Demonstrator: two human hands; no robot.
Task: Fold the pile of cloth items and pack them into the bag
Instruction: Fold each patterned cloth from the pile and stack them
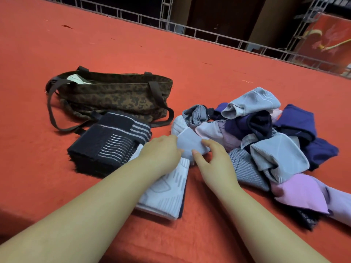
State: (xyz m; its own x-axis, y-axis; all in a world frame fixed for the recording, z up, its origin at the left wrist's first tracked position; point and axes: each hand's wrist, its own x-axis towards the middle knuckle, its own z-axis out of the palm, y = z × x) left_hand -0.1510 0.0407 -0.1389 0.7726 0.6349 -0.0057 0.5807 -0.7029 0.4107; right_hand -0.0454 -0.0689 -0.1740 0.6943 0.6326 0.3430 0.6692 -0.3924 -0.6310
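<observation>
Red felt tabletop (133,50) fills most of the view, with a metal truss railing (209,33) along its far edge and dark background behind. Leopard-print bag (114,95) lies at left-centre, mouth open toward the top, brown straps (51,111) trailing on the felt; something pale (76,79) shows inside its left end. Just in front of the bag, touching it, sits a folded dark towel with grey stripes (108,147).

Unfolded pile of cloth items (266,141) lies at right: light grey, navy, purple, pink and striped pieces, all tangled. A folded white cloth with grey line pattern (167,194) lies near the centre front, between the dark towel and the pile, partly under the left forearm.

Both bare arms reach in from the bottom. Left hand (161,152) has its grip closed on the left side of a small light grey cloth piece (190,145), fingers curled onto it. Right hand (210,160) pinches the same piece from the right, thumb and forefinger on its edge, other fingers loosely bent. That grey piece sits at the near-left edge of the pile, above the far end of the folded white cloth, well outside the bag.
</observation>
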